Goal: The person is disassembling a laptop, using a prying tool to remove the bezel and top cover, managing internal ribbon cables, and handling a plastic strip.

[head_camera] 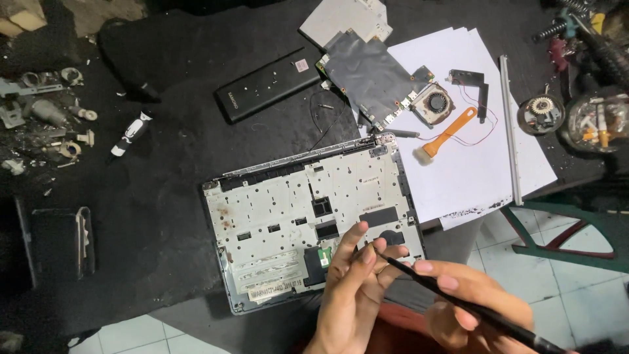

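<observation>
White label strip (274, 292) on laptop shell (288, 196), beside left hand (354, 288)

I see a white rectangular label (275, 291) with dark print stuck along the near edge of the opened laptop shell (275, 216), close to its near-left corner; a small pale square sticker (301, 65) sits at the right end of the long black battery pack (267, 85) toward the counter's far edge.
</observation>
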